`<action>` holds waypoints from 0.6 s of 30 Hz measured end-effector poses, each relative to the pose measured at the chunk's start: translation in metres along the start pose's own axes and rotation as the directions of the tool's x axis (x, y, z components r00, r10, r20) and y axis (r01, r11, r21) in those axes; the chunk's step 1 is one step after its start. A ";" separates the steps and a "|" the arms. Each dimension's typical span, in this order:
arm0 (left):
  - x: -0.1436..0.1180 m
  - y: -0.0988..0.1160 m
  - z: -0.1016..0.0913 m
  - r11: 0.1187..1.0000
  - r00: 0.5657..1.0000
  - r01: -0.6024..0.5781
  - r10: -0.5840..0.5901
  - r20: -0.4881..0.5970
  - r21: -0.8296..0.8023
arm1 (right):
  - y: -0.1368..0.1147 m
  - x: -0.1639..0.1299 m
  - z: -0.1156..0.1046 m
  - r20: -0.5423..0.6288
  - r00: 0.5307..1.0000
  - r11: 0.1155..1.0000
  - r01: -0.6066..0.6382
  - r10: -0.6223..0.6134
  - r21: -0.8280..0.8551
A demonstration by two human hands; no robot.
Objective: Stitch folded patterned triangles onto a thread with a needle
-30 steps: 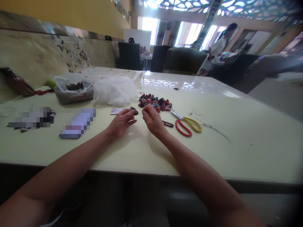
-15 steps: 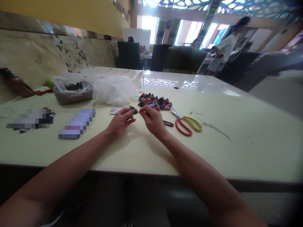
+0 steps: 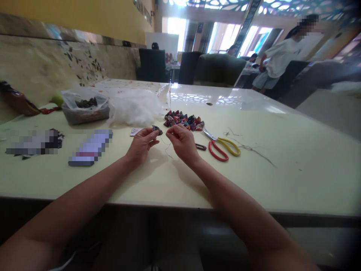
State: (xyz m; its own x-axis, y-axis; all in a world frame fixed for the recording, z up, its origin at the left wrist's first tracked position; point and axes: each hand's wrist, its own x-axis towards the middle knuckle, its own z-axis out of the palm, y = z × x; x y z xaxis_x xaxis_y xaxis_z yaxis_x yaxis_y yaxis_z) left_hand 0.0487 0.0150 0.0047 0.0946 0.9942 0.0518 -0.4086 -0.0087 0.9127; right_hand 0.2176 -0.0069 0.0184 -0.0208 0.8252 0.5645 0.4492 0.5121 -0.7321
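Observation:
My left hand (image 3: 141,145) pinches a small dark patterned fabric piece (image 3: 157,130) between thumb and fingers. Close on its right, my right hand (image 3: 182,142) is closed in a pinch, its fingertips a short gap from the fabric. A thin thread (image 3: 167,151) runs from the fabric to the right hand and dangles in a loop below; whether a needle is in those fingers is too small to see. Behind the hands lies a heap of stuffed patterned fabric pieces (image 3: 183,120). Under the left fingers sits a pale fabric scrap (image 3: 135,131).
Scissors (image 3: 222,148) with red and yellow handles lie right of my hands, beside a small dark clip-like tool (image 3: 200,147) and loose threads (image 3: 254,150). White stuffing (image 3: 135,107), a plastic-lined container (image 3: 85,113), a phone (image 3: 91,146) and fabric scraps (image 3: 35,143) are leftward. A person (image 3: 282,56) stands beyond.
The thread's loop between my hands shows wider now. Both hands keep nearly the same place and grip. The person in the background has shifted to the right.

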 end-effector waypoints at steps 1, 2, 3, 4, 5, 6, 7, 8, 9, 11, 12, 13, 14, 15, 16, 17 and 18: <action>0.000 0.000 0.000 1.000 1.000 -0.004 0.004 -0.003 0.003 | 0.000 0.000 0.000 0.004 1.000 1.000 -0.003 0.003 0.002; 0.000 0.000 0.000 1.000 1.000 -0.007 0.007 -0.007 0.005 | -0.001 0.000 0.000 0.008 1.000 1.000 -0.006 0.006 0.003; 0.000 0.000 0.001 1.000 1.000 -0.011 0.011 -0.012 0.007 | -0.001 0.000 0.000 0.011 1.000 1.000 -0.007 0.007 0.003; 0.000 -0.001 0.001 1.000 1.000 -0.015 0.015 -0.017 0.009 | -0.001 0.001 0.000 0.015 1.000 1.000 -0.006 0.006 0.001; 0.000 -0.001 0.001 1.000 1.000 -0.021 0.022 -0.023 0.014 | 0.000 0.001 0.000 0.020 1.000 1.000 -0.001 0.001 0.000; 0.000 -0.001 0.001 0.999 0.999 -0.031 0.032 -0.027 0.021 | 0.000 0.001 0.000 0.025 1.000 1.000 0.008 -0.008 -0.001; -0.001 -0.001 0.001 0.998 0.998 -0.045 0.046 -0.031 0.032 | 0.000 0.001 0.000 0.031 0.999 1.000 0.018 -0.018 -0.001; -0.001 -0.001 0.001 0.997 0.997 -0.064 0.065 -0.032 0.049 | 0.000 0.000 0.000 0.037 0.999 1.000 0.027 -0.027 -0.002; -0.001 -0.001 0.001 0.994 0.996 -0.086 0.088 -0.030 0.071 | 0.000 0.000 0.001 0.042 0.999 0.999 0.032 -0.032 -0.005; -0.002 -0.002 0.001 0.983 0.990 -0.134 0.137 -0.020 0.122 | 0.000 -0.001 0.001 0.052 0.998 0.999 0.029 -0.028 -0.014; -0.002 -0.002 0.001 0.978 0.987 -0.154 0.158 -0.014 0.142 | 0.000 -0.002 0.001 0.052 0.998 1.000 0.022 -0.021 -0.018; -0.002 -0.002 0.001 0.974 0.985 -0.167 0.170 -0.009 0.155 | 0.000 -0.002 0.002 0.049 0.999 1.000 0.013 -0.012 -0.018; -0.002 -0.002 0.001 0.972 0.984 -0.173 0.177 -0.006 0.160 | -0.001 -0.002 0.002 0.044 0.999 1.000 0.003 -0.003 -0.012; -0.003 -0.002 0.002 0.971 0.984 -0.177 0.180 -0.004 0.162 | -0.001 -0.002 0.003 0.039 0.999 1.000 -0.008 0.008 -0.002; -0.003 -0.002 0.002 0.972 0.984 -0.175 0.178 -0.003 0.159 | 0.000 -0.002 0.003 0.034 0.999 1.000 -0.021 0.021 0.013; -0.003 -0.002 0.003 0.974 0.985 -0.169 0.171 -0.003 0.150 | 0.000 -0.002 0.004 0.027 0.999 0.999 -0.036 0.035 0.032; -0.003 -0.001 0.004 0.978 0.987 -0.157 0.159 -0.005 0.136 | 0.000 -0.001 0.005 0.020 0.998 0.997 -0.052 0.051 0.056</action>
